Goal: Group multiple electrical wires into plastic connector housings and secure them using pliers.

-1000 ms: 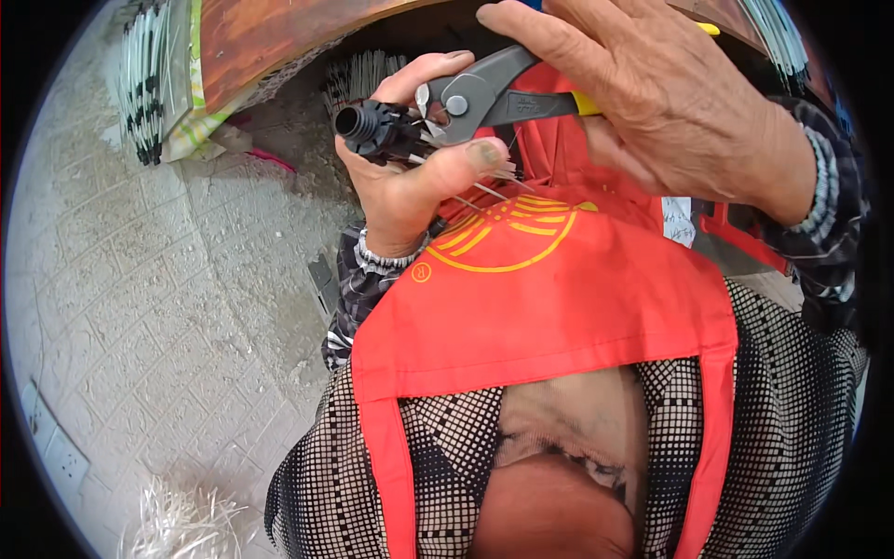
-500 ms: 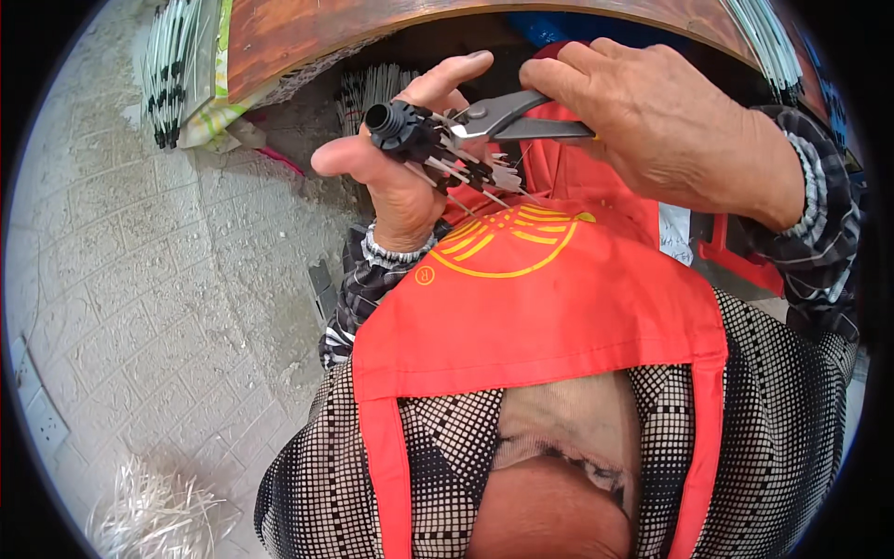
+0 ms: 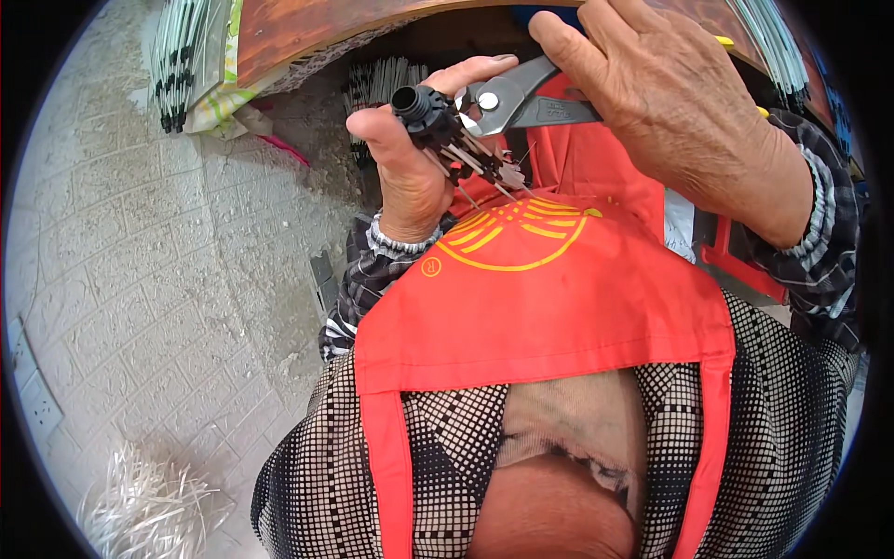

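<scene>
My left hand (image 3: 407, 182) is closed around a black plastic hub (image 3: 421, 112) with a hollow ribbed end, its thumb and a finger spread on either side. Thin pale rods (image 3: 484, 163) with black joints run from this hub down toward the red apron. My right hand (image 3: 694, 107) grips metal pliers (image 3: 512, 96) by their dark handles, with yellow showing at the handle ends. The silver jaws reach the rods beside the hub; what lies between them is too small to make out.
Bundles of pale rods with black tips (image 3: 175, 79) hang at the wooden table's (image 3: 317, 33) left edge, with more rods (image 3: 768, 51) at its right. Another bundle (image 3: 382, 79) stands underneath. A heap of white strips (image 3: 154, 503) lies on the tiled floor (image 3: 140, 261) at lower left.
My right hand and the pliers have come closer to the camera, and the pliers' handles are spread wider. The hub and my left hand have shifted slightly right and up.
</scene>
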The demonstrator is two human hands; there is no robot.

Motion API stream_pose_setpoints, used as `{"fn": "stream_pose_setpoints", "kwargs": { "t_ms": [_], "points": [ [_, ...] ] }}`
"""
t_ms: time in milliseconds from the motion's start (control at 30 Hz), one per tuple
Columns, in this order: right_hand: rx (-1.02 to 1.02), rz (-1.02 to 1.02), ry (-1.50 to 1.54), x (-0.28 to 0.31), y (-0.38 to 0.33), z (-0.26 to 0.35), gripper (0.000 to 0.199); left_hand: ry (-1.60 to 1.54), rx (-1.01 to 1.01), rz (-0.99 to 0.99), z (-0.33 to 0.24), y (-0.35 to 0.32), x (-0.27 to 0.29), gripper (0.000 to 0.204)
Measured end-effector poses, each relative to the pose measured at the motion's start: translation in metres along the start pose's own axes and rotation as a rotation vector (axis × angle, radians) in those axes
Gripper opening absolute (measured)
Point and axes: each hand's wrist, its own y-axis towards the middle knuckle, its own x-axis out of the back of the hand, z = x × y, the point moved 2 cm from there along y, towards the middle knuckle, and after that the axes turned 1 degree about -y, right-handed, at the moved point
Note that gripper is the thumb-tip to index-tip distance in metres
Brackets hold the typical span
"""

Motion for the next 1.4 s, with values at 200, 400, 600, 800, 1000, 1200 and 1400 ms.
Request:
{"fn": "stream_pose_setpoints", "kwargs": {
  "t_ms": [200, 400, 600, 800, 1000, 1200, 1400],
  "points": [
    [-0.047, -0.027, 0.039, -0.009, 0.010, -0.009, 0.017, 0.006, -0.031, 0.005, 0.004, 0.005, 0.006, 0.139],
    [-0.143, -0.093, 0.277, -0.038, 0.004, -0.002, 0.016, 0.022, -0.021, -0.023, 0.002, 0.007, 0.006, 0.141],
    [-0.176, -0.186, 0.292, -0.027, 0.005, -0.007, 0.014, -0.013, -0.029, 0.141, 0.007, 0.010, 0.018, 0.147],
    [-0.061, 0.092, 0.287, -0.003, 0.012, -0.015, 0.014, 0.037, -0.042, 0.061, 0.003, 0.007, 0.013, 0.145],
    [0.065, 0.058, 0.077, 0.017, 0.016, -0.009, 0.017, 0.048, -0.016, 0.097, -0.002, 0.005, 0.010, 0.145],
    [0.141, 0.153, -0.352, 0.040, 0.028, 0.009, 0.027, -0.175, -0.141, 0.208, 0.018, 0.008, 0.026, 0.126],
    [0.013, 0.181, -0.284, 0.018, 0.035, 0.017, 0.013, -0.097, -0.146, -0.006, 0.011, 0.009, 0.014, 0.123]
  ]
}}
